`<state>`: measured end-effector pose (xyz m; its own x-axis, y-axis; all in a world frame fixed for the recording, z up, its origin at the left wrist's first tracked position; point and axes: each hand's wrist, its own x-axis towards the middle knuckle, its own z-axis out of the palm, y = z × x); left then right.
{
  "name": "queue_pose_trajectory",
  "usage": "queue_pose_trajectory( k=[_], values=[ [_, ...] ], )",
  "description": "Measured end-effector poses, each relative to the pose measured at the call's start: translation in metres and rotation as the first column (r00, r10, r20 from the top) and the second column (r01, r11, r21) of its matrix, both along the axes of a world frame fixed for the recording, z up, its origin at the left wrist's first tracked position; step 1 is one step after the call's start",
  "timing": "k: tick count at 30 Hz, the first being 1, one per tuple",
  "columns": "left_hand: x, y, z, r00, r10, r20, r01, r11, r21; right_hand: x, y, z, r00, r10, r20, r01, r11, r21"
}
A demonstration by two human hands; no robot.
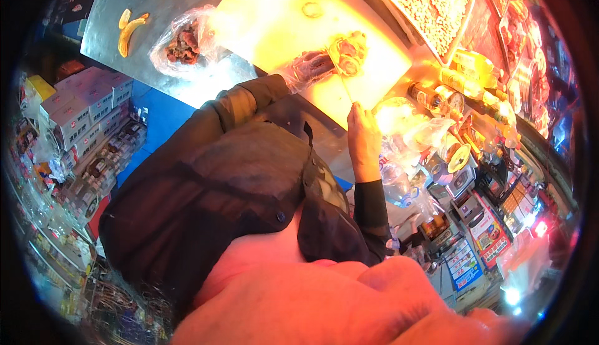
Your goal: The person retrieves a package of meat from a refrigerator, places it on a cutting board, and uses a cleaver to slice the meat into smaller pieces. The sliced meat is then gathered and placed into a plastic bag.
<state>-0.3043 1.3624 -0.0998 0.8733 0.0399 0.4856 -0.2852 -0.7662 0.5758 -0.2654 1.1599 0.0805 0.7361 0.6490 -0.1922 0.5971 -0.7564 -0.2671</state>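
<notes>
A clear plastic glove covers my left hand, whose fingers rest against a piece of cooked meat on a cutting board. Strong light washes out the meat's detail. My bare right hand grips the handle end of a knife. Its thin blade, seen almost edge-on, reaches between the gloved fingers and the meat; whether it touches either is not clear. A small round mark or piece shows farther up the board. To the left, a clear plastic bag holds dark meat pieces.
Yellow food pieces lie on the metal tabletop. A tray of nut-like food stands at upper right, with a small bowl in it. Bottles and plastic bags crowd my right side. Stacked cartons stand at left.
</notes>
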Motion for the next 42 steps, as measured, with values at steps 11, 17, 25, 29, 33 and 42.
queue_pose_trajectory(
  k=[11,17,25,29,33,42],
  values=[
    [0.013,0.004,-0.005,0.996,0.017,0.084,-0.012,0.998,-0.06,0.012,0.004,0.004,0.978,-0.043,-0.202,0.032,0.998,-0.056],
    [0.016,0.009,0.013,0.999,-0.009,-0.037,0.004,0.991,-0.137,0.025,0.026,-0.032,0.965,-0.07,-0.252,0.091,0.993,0.071],
    [0.017,0.008,0.016,0.998,-0.06,0.035,0.063,0.993,-0.102,0.02,0.001,-0.034,0.986,0.055,-0.157,-0.018,0.974,0.227],
    [0.02,0.01,0.02,0.99,-0.122,0.071,0.123,0.992,-0.01,0.018,-0.007,-0.028,0.986,0.021,-0.165,-0.008,0.997,0.076],
    [0.018,0.009,0.033,0.993,0.001,-0.119,-0.011,0.997,-0.08,0.033,0.025,-0.043,0.988,0.05,-0.145,-0.006,0.956,0.294],
    [0.02,0.002,0.028,1.0,0.027,0.007,-0.027,0.997,-0.078,0.02,-0.004,-0.035,0.983,-0.023,-0.18,0.051,0.987,0.151]
  ],
)
